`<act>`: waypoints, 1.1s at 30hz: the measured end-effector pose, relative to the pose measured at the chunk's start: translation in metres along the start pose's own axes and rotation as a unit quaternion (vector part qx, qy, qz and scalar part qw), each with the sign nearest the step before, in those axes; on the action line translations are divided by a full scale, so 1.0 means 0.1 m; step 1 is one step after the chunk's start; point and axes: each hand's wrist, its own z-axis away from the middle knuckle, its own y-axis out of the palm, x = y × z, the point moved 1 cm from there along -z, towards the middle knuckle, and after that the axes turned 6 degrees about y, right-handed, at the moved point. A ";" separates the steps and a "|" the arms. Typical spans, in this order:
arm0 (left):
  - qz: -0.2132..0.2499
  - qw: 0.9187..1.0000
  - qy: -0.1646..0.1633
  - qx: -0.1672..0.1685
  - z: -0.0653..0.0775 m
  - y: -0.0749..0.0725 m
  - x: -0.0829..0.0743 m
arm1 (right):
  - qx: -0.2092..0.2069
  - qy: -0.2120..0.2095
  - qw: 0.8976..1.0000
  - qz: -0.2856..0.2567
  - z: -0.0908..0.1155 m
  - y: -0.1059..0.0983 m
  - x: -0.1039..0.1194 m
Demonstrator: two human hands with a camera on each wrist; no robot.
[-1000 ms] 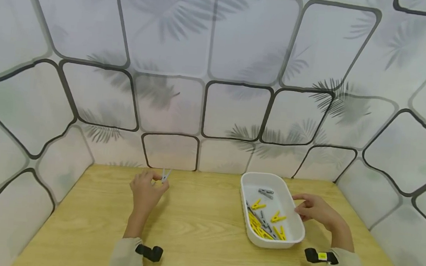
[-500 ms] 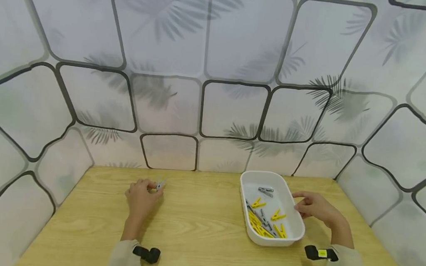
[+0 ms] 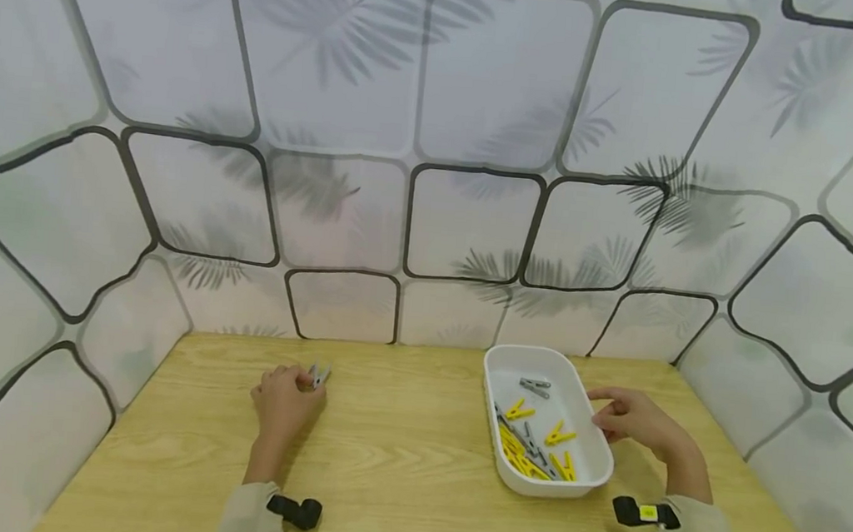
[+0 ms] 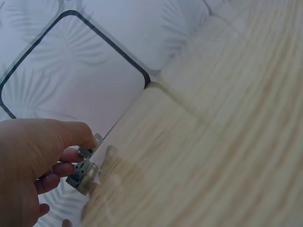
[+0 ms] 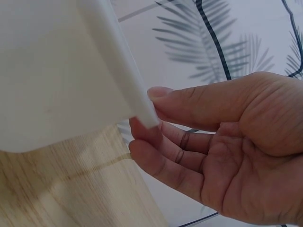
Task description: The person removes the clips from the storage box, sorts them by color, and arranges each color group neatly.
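My left hand (image 3: 285,403) is low over the left part of the table and pinches a grey clothespin (image 3: 319,375) between thumb and fingers. In the left wrist view the clothespin (image 4: 83,174) shows at the fingertips, partly hidden by them. On the right, a white plastic tray (image 3: 601,437) holds several yellow clothespins (image 3: 559,434) and grey clothespins (image 3: 535,386). My right hand (image 3: 636,420) grips the tray's right rim. The right wrist view shows the thumb on one side of that rim (image 5: 120,61) and curled fingers underneath it.
The wooden table (image 3: 396,456) reaches back to a wall (image 3: 475,220) with a leaf and rounded-grid pattern. Similar side walls enclose it at left and right. A black wrist camera (image 3: 294,512) sits on the left sleeve, another black camera (image 3: 646,513) on the right.
My left hand has come down and slightly nearer with the grey clothespin, which now sits lower toward the table. The right hand and the tray have stayed in place.
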 end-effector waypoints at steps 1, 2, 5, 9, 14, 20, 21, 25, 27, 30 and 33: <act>-0.003 1.000 -0.002 0.001 0.00 0.00 0.01 | 0.001 0.000 1.000 -0.001 0.00 0.01 0.00; -0.006 1.000 -0.002 0.002 0.01 0.00 0.02 | 0.000 0.004 1.000 -0.004 0.00 0.02 0.00; -0.014 1.000 -0.003 0.003 0.01 0.01 0.05 | 0.002 0.004 1.000 -0.003 0.00 0.02 -0.01; -0.020 1.000 -0.003 0.004 0.00 0.01 0.05 | 0.002 -0.001 1.000 0.004 0.00 0.00 0.00; -0.025 1.000 -0.002 0.002 -0.03 0.02 0.04 | 0.001 -0.001 1.000 0.005 -0.02 -0.02 0.02; -0.029 1.000 -0.001 0.003 -0.05 0.02 0.03 | -0.002 0.000 1.000 0.006 -0.03 -0.02 0.01; -0.030 1.000 0.000 0.003 -0.05 0.02 0.02 | -0.003 0.000 1.000 0.005 -0.03 -0.03 0.01; -0.037 0.999 -0.001 0.005 -0.04 0.02 0.02 | 0.000 -0.001 1.000 0.001 -0.02 -0.02 0.00; -0.038 0.999 -0.003 0.006 -0.03 0.01 0.02 | 0.001 0.000 1.000 0.000 -0.01 -0.02 0.00; -0.039 0.999 -0.003 0.006 -0.02 0.02 0.03 | 0.001 0.002 1.000 0.000 -0.01 -0.01 0.00; -0.039 0.999 0.000 0.002 -0.02 0.03 0.04 | -0.001 0.005 1.000 0.000 -0.01 0.00 -0.01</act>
